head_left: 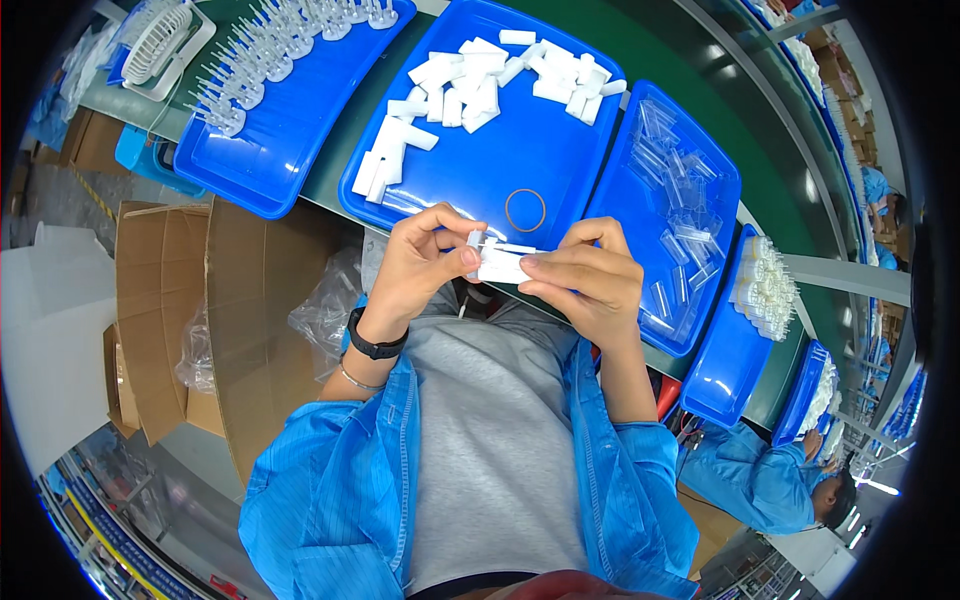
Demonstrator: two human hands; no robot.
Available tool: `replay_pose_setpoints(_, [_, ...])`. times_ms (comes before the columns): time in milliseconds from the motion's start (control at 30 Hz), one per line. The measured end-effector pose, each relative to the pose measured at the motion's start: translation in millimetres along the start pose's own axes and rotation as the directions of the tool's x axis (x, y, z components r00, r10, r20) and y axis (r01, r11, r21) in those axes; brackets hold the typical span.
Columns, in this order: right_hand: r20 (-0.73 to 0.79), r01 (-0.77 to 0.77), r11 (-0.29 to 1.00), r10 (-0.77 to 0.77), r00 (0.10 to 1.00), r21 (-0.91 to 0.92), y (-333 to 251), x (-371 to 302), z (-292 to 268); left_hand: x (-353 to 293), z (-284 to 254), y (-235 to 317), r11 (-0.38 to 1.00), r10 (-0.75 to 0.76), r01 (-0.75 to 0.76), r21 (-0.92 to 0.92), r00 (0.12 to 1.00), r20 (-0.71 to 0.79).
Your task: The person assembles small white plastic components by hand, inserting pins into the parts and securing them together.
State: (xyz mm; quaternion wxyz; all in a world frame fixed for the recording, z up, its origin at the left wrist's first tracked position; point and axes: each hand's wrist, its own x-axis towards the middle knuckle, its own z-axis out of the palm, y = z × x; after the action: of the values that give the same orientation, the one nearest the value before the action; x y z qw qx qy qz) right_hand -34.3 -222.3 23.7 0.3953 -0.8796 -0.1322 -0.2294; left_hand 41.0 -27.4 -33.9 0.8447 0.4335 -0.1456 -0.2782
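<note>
In front of my body, both hands meet at a small white rectangular plastic piece (503,268). My right hand (598,275) pinches its right end between thumb and fingers. At its left end, my left hand (425,258) grips a small pale part (475,241) with thumb and forefinger; whether that part is joined to the white piece I cannot tell. Just beyond my hands, a blue tray (440,182) holds many similar white blocks (480,80) and a thin brown ring (525,210), perhaps a rubber band.
Left is a blue tray (265,160) with pronged white parts (270,50). Right are a tray of clear plastic pieces (680,190) and one of cream-coloured parts (765,290). Cardboard boxes (265,300) stand at left. A person in blue (760,475) sits at lower right.
</note>
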Motion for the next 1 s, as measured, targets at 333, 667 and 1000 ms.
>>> replay_pose_setpoints(333, [-0.039,0.131,0.991,-0.130,0.991,0.025,1.0,6.0,5.7,-3.7,4.7,0.0,0.997,0.000,-0.001,-0.077,1.000,-0.013])
replay_pose_setpoints(667, [0.021,0.069,0.964,-0.077,0.997,0.258,8.1,31.3,20.9,-12.1,-12.9,15.4,0.996,-0.012,0.009,-0.084,0.999,-0.039])
replay_pose_setpoints(1000, [0.435,-0.162,0.986,0.167,0.885,-0.049,22.5,106.7,96.1,-19.5,-36.0,15.5,0.984,0.171,-0.173,-0.026,0.982,-0.081])
